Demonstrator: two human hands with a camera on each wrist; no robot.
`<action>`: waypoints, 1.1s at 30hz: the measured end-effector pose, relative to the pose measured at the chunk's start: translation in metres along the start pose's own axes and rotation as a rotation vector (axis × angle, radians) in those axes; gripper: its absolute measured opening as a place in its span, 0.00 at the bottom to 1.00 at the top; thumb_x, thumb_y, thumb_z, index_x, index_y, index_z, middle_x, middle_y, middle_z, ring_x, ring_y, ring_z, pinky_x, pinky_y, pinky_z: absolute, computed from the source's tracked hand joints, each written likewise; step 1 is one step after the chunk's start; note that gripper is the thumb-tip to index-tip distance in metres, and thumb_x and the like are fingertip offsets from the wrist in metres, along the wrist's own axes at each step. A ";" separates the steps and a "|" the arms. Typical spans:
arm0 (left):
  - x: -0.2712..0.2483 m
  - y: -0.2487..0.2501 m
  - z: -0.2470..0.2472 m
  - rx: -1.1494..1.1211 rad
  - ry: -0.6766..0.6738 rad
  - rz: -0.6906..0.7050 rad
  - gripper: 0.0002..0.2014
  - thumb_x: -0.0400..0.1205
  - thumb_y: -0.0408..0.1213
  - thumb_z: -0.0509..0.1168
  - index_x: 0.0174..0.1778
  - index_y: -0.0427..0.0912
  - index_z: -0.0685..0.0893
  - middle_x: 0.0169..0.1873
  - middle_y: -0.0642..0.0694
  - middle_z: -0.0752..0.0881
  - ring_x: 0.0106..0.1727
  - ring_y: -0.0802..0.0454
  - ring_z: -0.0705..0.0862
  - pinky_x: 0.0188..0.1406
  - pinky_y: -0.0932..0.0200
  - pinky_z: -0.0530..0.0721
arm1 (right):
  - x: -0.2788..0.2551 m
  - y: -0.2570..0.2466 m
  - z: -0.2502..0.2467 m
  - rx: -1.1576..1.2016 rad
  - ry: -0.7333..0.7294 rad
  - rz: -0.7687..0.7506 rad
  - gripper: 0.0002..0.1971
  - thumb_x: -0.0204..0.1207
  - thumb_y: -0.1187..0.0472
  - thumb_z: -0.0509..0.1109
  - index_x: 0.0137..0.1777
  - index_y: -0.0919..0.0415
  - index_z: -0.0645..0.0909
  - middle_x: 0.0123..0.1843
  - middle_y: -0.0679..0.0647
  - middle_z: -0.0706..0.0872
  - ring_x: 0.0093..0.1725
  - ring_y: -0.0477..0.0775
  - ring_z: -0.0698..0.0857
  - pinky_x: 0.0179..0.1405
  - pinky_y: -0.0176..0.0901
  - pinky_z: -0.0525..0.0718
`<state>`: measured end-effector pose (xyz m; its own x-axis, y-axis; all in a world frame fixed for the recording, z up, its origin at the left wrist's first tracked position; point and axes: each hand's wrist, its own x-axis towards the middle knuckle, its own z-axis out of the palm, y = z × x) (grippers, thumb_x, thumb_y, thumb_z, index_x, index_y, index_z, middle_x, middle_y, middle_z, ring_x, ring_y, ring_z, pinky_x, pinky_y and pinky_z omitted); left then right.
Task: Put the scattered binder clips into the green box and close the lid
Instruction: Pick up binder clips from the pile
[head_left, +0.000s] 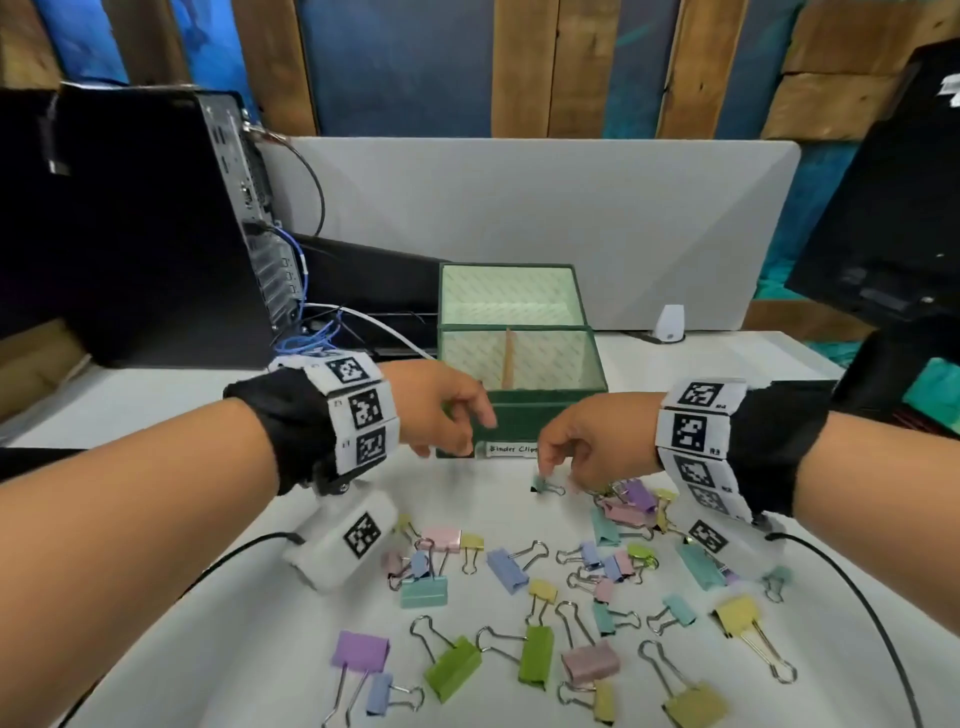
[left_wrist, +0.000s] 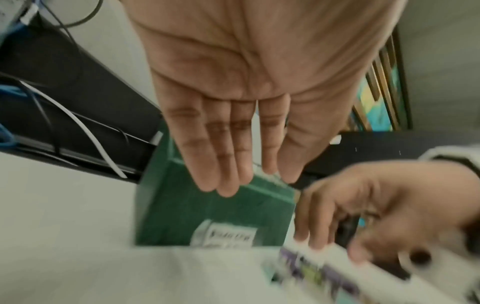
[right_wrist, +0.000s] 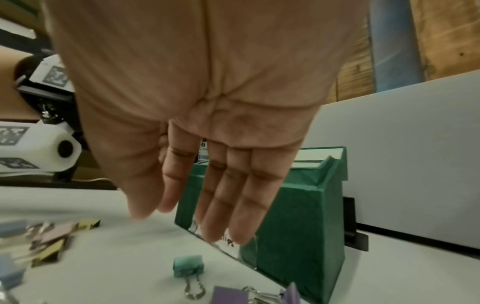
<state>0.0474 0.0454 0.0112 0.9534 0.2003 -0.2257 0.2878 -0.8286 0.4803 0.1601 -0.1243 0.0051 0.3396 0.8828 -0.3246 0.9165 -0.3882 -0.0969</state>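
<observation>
The green box (head_left: 519, 415) stands mid-table with its lid (head_left: 511, 293) raised at the back and a "Binder Clips" label on the front. Several pastel binder clips (head_left: 509, 569) lie scattered on the white table before it. My left hand (head_left: 467, 431) hangs open by the box's front left corner, fingers straight (left_wrist: 228, 164) and holding nothing. My right hand (head_left: 558, 467) is also open, fingers pointing down just above a small teal clip (head_left: 543, 486), which lies free under the fingertips (right_wrist: 226, 230) in the right wrist view (right_wrist: 188, 265).
A heap of clips (head_left: 628, 501) lies under my right wrist. A black computer tower (head_left: 156, 223) with cables (head_left: 311, 332) stands at the left, a grey partition (head_left: 519, 208) behind the box, a dark monitor (head_left: 893, 208) at the right, and a small white device (head_left: 670, 322) nearby.
</observation>
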 end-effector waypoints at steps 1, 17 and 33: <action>-0.007 -0.007 0.004 0.111 -0.057 -0.029 0.14 0.75 0.35 0.69 0.46 0.63 0.83 0.43 0.56 0.87 0.44 0.52 0.88 0.44 0.61 0.87 | 0.002 -0.004 0.002 -0.030 -0.012 -0.015 0.15 0.75 0.60 0.68 0.61 0.46 0.80 0.51 0.40 0.81 0.45 0.40 0.80 0.43 0.33 0.74; -0.044 -0.024 0.039 0.385 -0.261 -0.052 0.32 0.69 0.52 0.75 0.69 0.64 0.73 0.59 0.58 0.79 0.57 0.57 0.80 0.56 0.62 0.76 | 0.011 -0.032 0.015 -0.076 -0.077 -0.025 0.21 0.76 0.54 0.69 0.69 0.43 0.74 0.65 0.47 0.80 0.53 0.46 0.80 0.43 0.31 0.75; -0.019 -0.009 0.050 0.352 -0.200 -0.008 0.24 0.74 0.52 0.70 0.67 0.58 0.76 0.51 0.55 0.81 0.54 0.49 0.88 0.49 0.61 0.82 | 0.006 -0.063 0.024 -0.221 -0.179 -0.121 0.24 0.68 0.43 0.75 0.62 0.48 0.76 0.56 0.49 0.82 0.47 0.50 0.78 0.35 0.37 0.72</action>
<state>0.0221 0.0227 -0.0311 0.9046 0.1306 -0.4057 0.2134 -0.9628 0.1660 0.0997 -0.1008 -0.0138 0.2006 0.8506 -0.4860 0.9784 -0.1991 0.0553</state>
